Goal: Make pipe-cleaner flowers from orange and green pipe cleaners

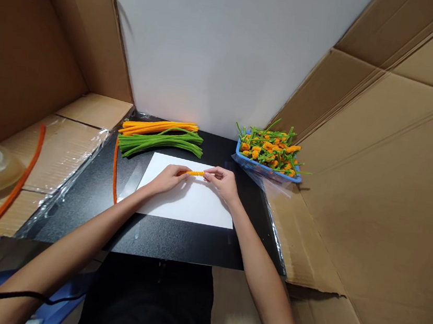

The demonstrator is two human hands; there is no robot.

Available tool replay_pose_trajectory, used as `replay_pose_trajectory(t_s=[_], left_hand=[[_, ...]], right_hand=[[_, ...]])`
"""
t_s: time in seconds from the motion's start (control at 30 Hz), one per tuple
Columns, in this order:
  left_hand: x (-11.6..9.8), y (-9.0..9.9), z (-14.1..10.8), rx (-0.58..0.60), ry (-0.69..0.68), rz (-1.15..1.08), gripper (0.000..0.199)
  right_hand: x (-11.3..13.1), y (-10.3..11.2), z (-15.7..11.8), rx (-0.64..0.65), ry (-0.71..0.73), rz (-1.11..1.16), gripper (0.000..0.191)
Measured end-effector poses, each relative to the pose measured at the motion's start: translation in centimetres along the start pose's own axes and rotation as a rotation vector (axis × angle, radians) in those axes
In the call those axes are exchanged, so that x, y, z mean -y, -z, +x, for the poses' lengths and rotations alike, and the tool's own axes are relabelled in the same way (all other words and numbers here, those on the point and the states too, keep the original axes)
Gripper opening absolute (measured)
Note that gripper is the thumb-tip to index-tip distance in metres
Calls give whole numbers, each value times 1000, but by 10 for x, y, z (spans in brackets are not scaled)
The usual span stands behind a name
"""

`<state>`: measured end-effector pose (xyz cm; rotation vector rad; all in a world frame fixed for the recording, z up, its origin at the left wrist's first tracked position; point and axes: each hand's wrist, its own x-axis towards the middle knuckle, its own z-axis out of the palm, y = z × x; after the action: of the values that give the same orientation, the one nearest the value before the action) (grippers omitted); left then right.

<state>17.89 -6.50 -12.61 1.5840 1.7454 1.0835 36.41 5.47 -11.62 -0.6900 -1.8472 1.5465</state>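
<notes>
Grip: left hand (166, 178) and right hand (222, 182) both pinching short orange pipe cleaner (195, 173) | Position: over white paper sheet (191, 203) on black table (144, 237) | Beyond: green pipe cleaner bundle (159, 143), orange pipe cleaner bundle (157, 127), blue plastic basket (266, 172)

Fwd obstacles: pipe-cleaner bundle (159, 143), blue basket (263, 170)

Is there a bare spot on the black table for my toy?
Yes, the strip of black table in front of the white paper, nearest the person, is bare. The back is crowded: green pipe cleaners, orange pipe cleaners, then the blue basket.
</notes>
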Motion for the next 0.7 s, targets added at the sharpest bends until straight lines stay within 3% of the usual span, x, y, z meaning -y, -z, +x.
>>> replay_pose_trajectory(t_s=[0.7], left_hand=[[11,1,5,17,31,-88,39]], right_hand=[[0,-2,0,-30,-23,37,32]])
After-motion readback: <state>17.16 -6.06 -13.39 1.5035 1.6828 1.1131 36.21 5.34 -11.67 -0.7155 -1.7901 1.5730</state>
